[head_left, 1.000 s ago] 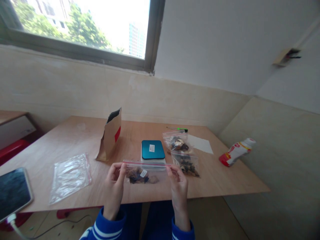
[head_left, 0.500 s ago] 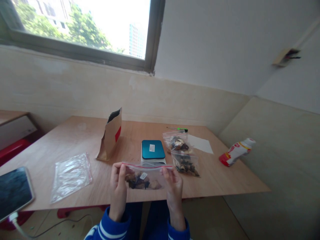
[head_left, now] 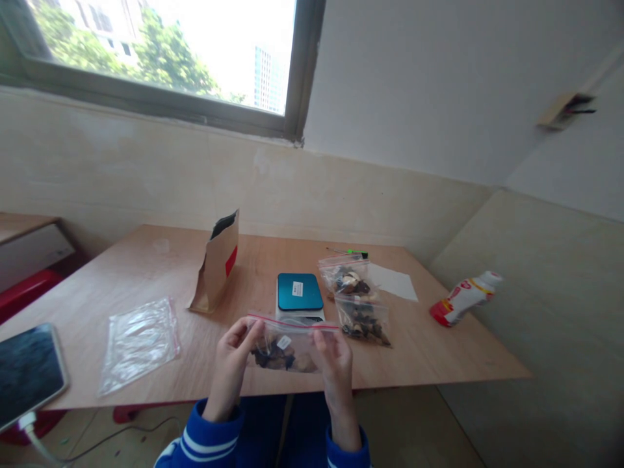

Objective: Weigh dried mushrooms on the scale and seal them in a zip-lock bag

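Observation:
Between my hands hangs a clear zip bag with a red-edged seal and a small white label; brown and dark dried pieces lie inside it. My left hand pinches the top edge near the bag's left side, thumb in front. Further right along the same edge, my right hand grips with thumb and fingers. Just beyond the bag is a small scale with a teal platform, its front partly hidden by the bag. Two filled zip bags lie right of the scale, overlapping.
A brown paper bag stands open-topped behind my left hand. Flat clear bags and a phone on a cable lie left. White paper, a green pen and a tilted red-and-white bottle are right.
My left hand has slid to the right along the bag's top edge, its thumb now further in. My right hand has shifted slightly left, still gripping the bag.

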`<act>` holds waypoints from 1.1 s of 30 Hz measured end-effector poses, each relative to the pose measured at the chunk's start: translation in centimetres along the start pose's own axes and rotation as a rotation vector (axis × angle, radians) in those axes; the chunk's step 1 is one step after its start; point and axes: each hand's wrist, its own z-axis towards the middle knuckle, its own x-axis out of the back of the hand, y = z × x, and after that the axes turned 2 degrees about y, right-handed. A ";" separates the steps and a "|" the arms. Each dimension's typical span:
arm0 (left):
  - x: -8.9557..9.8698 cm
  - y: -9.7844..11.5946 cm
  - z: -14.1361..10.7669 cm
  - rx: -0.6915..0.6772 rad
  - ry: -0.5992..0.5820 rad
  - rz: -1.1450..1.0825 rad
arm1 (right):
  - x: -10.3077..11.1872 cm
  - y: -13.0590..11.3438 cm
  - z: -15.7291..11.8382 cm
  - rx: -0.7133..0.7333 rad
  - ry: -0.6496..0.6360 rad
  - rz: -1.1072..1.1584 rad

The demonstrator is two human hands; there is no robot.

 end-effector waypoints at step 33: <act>0.8 0.6 -0.6 -0.201 -0.082 0.115 | -0.2 -1.5 -0.1 0.205 -0.133 -0.179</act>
